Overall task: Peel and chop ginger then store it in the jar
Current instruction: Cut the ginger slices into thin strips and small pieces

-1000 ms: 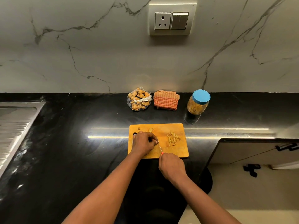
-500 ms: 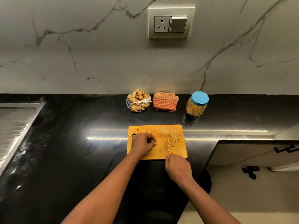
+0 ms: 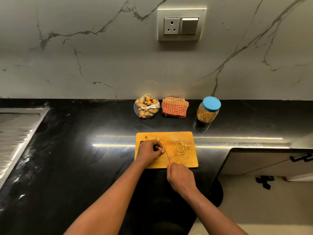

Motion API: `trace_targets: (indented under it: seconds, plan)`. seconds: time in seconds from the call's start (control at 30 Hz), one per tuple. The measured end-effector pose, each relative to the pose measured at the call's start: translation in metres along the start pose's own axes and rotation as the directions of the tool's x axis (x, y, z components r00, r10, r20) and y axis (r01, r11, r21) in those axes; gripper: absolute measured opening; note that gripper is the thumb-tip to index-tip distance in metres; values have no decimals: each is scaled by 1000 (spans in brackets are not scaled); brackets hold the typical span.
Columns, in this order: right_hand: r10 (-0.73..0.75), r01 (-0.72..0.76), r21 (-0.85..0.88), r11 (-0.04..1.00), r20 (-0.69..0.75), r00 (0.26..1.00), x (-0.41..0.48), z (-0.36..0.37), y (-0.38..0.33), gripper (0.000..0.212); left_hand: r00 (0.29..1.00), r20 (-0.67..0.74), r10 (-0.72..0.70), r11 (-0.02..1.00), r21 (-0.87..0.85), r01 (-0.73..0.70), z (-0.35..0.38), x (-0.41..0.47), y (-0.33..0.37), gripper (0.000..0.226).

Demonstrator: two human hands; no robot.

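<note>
Chopped ginger [image 3: 182, 147] lies as a loose heap of pale, thin slivers on the right half of a rectangular wooden cutting board [image 3: 186, 161]. Two small knobbly scraps [image 3: 158, 138] sit near the board's far left corner. The left hand [image 3: 149, 152] rests on the board's left half with its fingers curled tight and the tips pressed down; whatever they pin is hidden, so I cannot tell what it grips. The slim steel blade of a knife [image 3: 166, 154] stands just beside those fingertips. The right hand [image 3: 180, 177], at the board's near edge, is wrapped round the knife's red handle.

The board lies on a glossy black stone counter [image 3: 76, 158]. Along the counter's back edge stand a white net bag of lumpy ginger roots [image 3: 146, 106], a folded checked cloth [image 3: 175, 107] and a clear round jar [image 3: 208, 110] with a blue lid, partly filled with yellowish strips. A ribbed steel drainboard [image 3: 15, 133] meets the counter's left edge.
</note>
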State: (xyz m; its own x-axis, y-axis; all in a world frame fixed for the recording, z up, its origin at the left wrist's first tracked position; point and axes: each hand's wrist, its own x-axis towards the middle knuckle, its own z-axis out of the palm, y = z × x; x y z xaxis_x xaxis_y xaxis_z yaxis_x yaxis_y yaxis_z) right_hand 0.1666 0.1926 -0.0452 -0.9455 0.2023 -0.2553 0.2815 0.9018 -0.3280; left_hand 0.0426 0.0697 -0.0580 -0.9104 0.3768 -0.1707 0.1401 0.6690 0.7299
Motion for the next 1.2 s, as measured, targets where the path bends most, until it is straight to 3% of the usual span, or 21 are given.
trace_targets:
  seconds: [0.57, 1.2]
  plan:
    - [-6, 4, -68, 998, -20, 1000, 2, 1, 0, 39, 999, -35, -22, 998, 54, 24, 4, 2, 4, 11]
    - [36, -36, -9, 999, -23, 999, 9, 1, 2, 43, 998, -32, -58, 997, 59, 59, 4, 6, 9, 10]
